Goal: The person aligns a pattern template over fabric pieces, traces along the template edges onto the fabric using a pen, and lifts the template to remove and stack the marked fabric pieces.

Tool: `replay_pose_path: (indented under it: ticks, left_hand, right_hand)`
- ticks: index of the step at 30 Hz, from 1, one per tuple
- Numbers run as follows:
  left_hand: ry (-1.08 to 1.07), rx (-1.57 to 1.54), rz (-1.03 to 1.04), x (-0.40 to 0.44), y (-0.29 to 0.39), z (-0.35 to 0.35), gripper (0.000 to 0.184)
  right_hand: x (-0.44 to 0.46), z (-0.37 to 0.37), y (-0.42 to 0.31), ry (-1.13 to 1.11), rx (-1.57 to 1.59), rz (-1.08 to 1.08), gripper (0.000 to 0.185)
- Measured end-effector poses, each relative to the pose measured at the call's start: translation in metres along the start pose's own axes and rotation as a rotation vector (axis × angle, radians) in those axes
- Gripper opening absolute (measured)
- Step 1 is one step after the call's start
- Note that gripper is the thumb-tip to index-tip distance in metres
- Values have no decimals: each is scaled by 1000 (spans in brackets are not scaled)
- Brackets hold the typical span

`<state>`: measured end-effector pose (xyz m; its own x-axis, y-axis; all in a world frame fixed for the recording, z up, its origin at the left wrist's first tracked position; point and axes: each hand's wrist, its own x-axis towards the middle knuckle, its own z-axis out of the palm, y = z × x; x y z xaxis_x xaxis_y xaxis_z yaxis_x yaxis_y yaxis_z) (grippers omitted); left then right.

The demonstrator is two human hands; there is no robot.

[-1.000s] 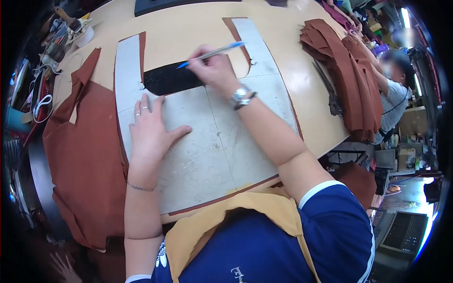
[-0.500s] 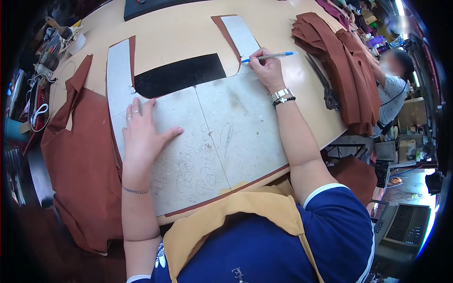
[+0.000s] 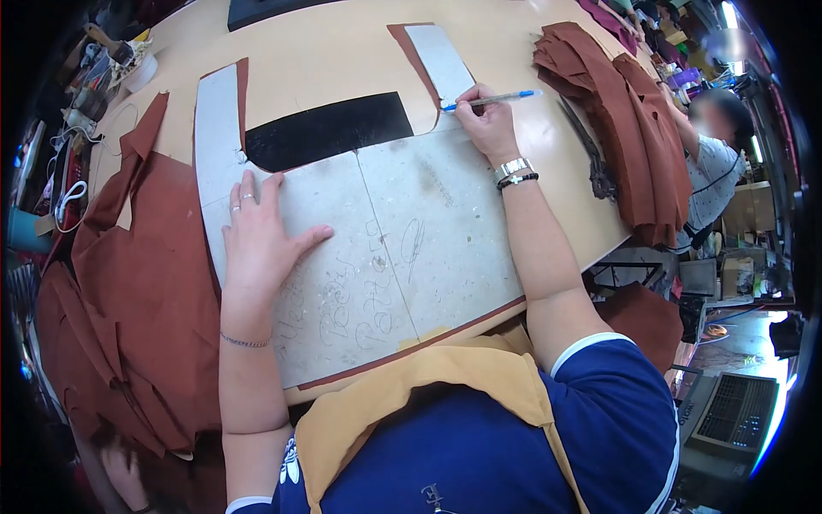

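Note:
A large grey pattern template (image 3: 462, 223) with two strips reaching away from me lies over reddish-brown material (image 3: 411, 56), whose edge shows along its sides. Handwriting and a dividing line mark its surface. My left hand (image 3: 259, 227) rests flat on the template's left part, fingers spread. In my right hand (image 3: 488, 128) is a ballpoint pen (image 3: 514, 96) with a blue tip and cap end. The pen tip is at the inner corner of the right strip, by the template's edge. Between the strips lies a black piece (image 3: 334, 133).
Dark scissors (image 3: 591, 154) lie right of my right hand, beside a stack of brown pieces (image 3: 629, 128). More brown material (image 3: 154, 283) drapes over the left side. Another person's hand (image 3: 124, 467) shows at lower left. A co-worker (image 3: 715, 163) is at the right.
At the lower left, more folded brown material has come into view, along with another person's hand. My two hands and the pen have hardly moved.

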<state>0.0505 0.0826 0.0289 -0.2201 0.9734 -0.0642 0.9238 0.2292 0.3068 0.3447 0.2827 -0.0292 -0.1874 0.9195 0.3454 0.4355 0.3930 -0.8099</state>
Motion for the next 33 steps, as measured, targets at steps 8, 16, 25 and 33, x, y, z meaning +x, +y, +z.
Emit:
replay_pose_path:
  ticks: [8, 16, 25, 33]
  left_hand:
    - [15, 29, 50, 1, -7, 2, 87]
    - [-68, -2, -28, -5, -7, -2, 95]
    - [103, 24, -196, -72, -34, 22, 104]
    - [123, -6, -230, -74, -35, 23, 102]
  right_hand:
    - [4, 1, 18, 65, 152, 83, 17]
    - [-59, -40, -36, -8, -428, 110, 27]
    - [-130, -100, -31, -159, -34, 271, 38]
    - [-121, -119, -61, -291, 362, 456, 41]
